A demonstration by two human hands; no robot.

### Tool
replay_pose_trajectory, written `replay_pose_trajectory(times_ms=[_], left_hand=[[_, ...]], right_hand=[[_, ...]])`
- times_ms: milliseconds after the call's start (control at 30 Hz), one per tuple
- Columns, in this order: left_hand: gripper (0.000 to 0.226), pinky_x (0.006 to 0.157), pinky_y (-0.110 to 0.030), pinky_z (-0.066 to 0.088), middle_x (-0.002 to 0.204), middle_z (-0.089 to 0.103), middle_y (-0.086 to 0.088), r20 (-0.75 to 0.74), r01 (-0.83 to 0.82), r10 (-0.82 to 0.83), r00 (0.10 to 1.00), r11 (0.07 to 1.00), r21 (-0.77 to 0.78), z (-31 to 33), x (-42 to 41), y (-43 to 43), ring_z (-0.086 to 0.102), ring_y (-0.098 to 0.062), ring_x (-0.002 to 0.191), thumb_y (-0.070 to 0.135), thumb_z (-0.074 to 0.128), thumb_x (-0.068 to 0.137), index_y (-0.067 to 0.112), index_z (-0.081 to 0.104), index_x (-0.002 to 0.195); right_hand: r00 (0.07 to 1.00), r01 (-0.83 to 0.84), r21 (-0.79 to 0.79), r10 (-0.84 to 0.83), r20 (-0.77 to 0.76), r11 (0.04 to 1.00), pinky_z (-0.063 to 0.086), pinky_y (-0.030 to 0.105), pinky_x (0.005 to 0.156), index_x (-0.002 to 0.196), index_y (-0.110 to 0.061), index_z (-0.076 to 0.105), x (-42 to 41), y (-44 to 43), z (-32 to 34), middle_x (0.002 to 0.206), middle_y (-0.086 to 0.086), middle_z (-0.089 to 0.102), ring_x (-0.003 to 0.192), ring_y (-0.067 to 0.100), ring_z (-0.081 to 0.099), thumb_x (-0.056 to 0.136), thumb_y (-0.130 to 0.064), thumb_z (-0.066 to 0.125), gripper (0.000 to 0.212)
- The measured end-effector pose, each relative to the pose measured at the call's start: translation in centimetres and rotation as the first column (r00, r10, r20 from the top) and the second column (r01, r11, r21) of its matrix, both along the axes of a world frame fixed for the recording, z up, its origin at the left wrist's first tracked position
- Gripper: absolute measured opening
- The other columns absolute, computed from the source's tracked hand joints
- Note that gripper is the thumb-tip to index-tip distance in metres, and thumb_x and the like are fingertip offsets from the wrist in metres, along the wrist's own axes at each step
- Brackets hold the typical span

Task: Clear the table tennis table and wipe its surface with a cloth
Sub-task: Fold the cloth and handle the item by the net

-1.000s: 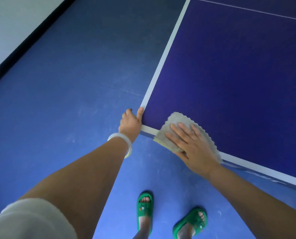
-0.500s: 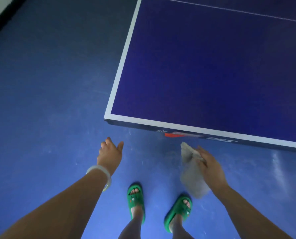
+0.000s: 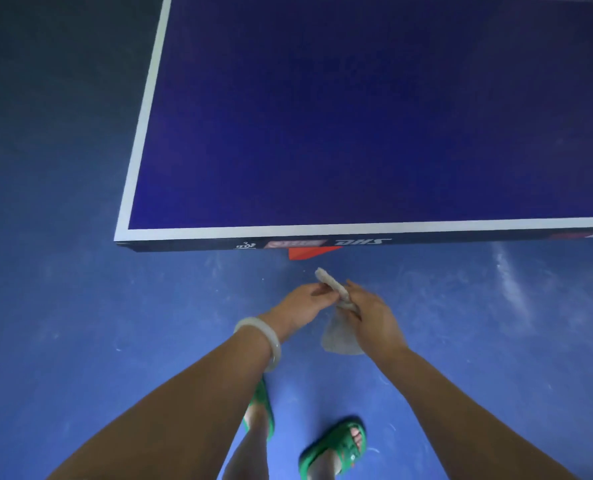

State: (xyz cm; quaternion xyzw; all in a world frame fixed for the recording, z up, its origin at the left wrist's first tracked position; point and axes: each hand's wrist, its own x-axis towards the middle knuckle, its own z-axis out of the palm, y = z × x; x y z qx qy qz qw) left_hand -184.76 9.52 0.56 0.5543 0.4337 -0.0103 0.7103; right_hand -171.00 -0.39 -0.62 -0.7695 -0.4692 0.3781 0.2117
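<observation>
Scuffed floor (image 3: 80,306) is overhung by the smooth desk (image 3: 288,232); a limp cloth (image 3: 340,337) is pinched by left hand (image 3: 300,304) and right hand (image 3: 374,317).

Left hand (image 3: 305,301) and right hand (image 3: 371,315) gripping cloth (image 3: 338,332), near table (image 3: 357,226) corner

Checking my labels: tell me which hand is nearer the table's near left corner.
Left. The left hand is short of the table corner, to its right; the right hand lies farther right. Both hold the cloth.
</observation>
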Motion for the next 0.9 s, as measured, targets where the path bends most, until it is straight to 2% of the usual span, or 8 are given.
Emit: replay_pose_trajectory(times_ms=[167,267,367,533,600,667,767,900], left_hand=[[0.029,0.093,-0.023,0.046,0.11,0.072,-0.004,0.033,-0.117,0.121,0.992,0.987,-0.113,-1.1,3.6,-4.3,0.064,-0.007,0.1,0.032,0.06,0.097,0.009,0.07,0.112],[0.027,0.094,-0.033,0.047,0.103,0.072,-0.009,0.006,-0.202,0.203,0.979,0.977,-0.063,-2.3,5.4,-6.0,0.063,-0.014,0.093,0.024,0.058,0.099,0.0,0.069,0.107],[0.02,0.09,-0.025,0.049,0.1,0.072,-0.003,-0.016,-0.201,0.2,0.98,0.978,-0.062,-2.4,7.1,-7.0,0.064,-0.014,0.095,0.024,0.053,0.102,0.011,0.068,0.099],[0.018,0.096,-0.039,0.053,0.114,0.07,-0.005,-0.021,-0.162,0.161,0.987,0.972,-0.173,-2.0,9.4,-7.8,0.066,-0.022,0.108,0.027,0.054,0.101,0.017,0.064,0.112],[0.024,0.086,-0.025,0.055,0.112,0.069,0.0,-0.01,-0.049,0.048,0.999,0.99,-0.13,-2.0,10.0,-8.0,0.065,-0.015,0.104,0.021,0.063,0.096,0.015,0.061,0.119],[0.032,0.084,-0.019,0.053,0.109,0.069,-0.002,-0.015,0.093,-0.094,0.995,0.995,-0.043,-2.3,10.2,-8.1,0.064,-0.012,0.099,0.008,0.071,0.089,0.007,0.061,0.12],[0.016,0.09,-0.033,0.054,0.096,0.071,-0.008,-0.085,0.109,-0.096,0.992,0.979,0.17,-2.9,10.8,-8.4,0.065,-0.016,0.086,0.002,0.071,0.087,0.002,0.069,0.102],[0.015,0.065,-0.008,0.047,0.084,0.067,0.001,-0.077,-0.039,0.055,0.996,0.98,0.196,-2.2,11.7,-9.0,0.062,-0.01,0.076,-0.001,0.071,0.086,0.006,0.065,0.097]], right_hand=[[0.999,-0.018,-0.099,0.015,-0.032,0.995,0.027,0.038,0.117,0.147,-0.031,0.042,2.7,-3.2,-0.6,0.16,-0.001,0.024,0.147,0.024,0.025,0.09,-0.01,0.068,0.066],[0.964,0.089,-0.06,-0.101,-0.246,0.994,0.042,0.02,0.103,0.147,-0.036,0.029,4.4,-5.3,-0.5,0.158,-0.009,0.018,0.147,0.018,0.027,0.081,-0.002,0.078,0.089],[0.787,0.387,-0.199,-0.435,-0.437,0.9,0.045,0.011,0.084,0.145,-0.038,0.03,6.4,-7.8,0.1,0.144,-0.009,0.042,0.123,0.003,0.047,0.09,-0.015,0.073,0.073],[0.79,0.322,-0.371,-0.463,-0.402,0.871,0.041,0.021,0.067,0.103,-0.021,0.066,8.6,-11.0,-0.9,0.088,-0.009,0.064,0.087,0.013,0.057,0.088,-0.033,0.074,0.021],[0.696,0.46,-0.34,-0.571,-0.436,0.82,0.04,0.025,0.066,0.091,-0.017,0.068,8.9,-11.8,-1.3,0.074,-0.007,0.064,0.075,0.014,0.056,0.083,-0.029,0.079,0.017],[0.616,0.564,-0.304,-0.636,-0.464,0.768,0.042,0.028,0.068,0.091,-0.016,0.069,9.4,-12.5,-1.3,0.074,-0.004,0.065,0.073,0.015,0.057,0.07,-0.033,0.082,0.03],[0.543,0.639,-0.285,-0.682,-0.49,0.714,0.042,0.032,0.068,0.087,-0.016,0.069,10.0,-13.5,-1.6,0.073,-0.001,0.063,0.073,0.017,0.055,0.067,-0.028,0.083,0.027],[0.537,0.683,-0.247,-0.702,-0.468,0.688,0.04,0.032,0.065,0.081,-0.02,0.065,10.9,-14.4,-2.4,0.077,0.002,0.059,0.074,0.02,0.051,0.072,-0.02,0.082,0.019]])
